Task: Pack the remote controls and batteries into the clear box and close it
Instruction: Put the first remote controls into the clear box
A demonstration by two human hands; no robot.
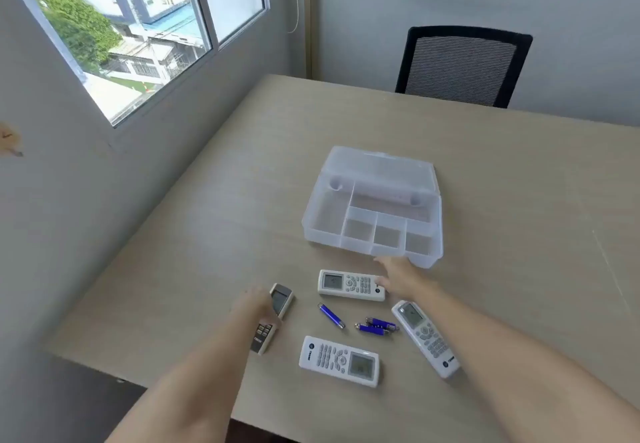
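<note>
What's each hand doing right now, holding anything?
Left hand: resting on the leftmost remote, fingers curled over it; a firm grip cannot be told.
Right hand: open, fingertips at the end of the upper remote, holding nothing.

Four remote controls [350, 285], three batteries [331, 316], one clear box [372, 210].

**Legible markings on the remotes**

A round logo and the brand "TRANE" appeared on the nearest white remote [339, 361] and the right-hand white remote [426, 338]. The left-hand remote [272, 318] bore similar lettering, too blurred to confirm.
</note>
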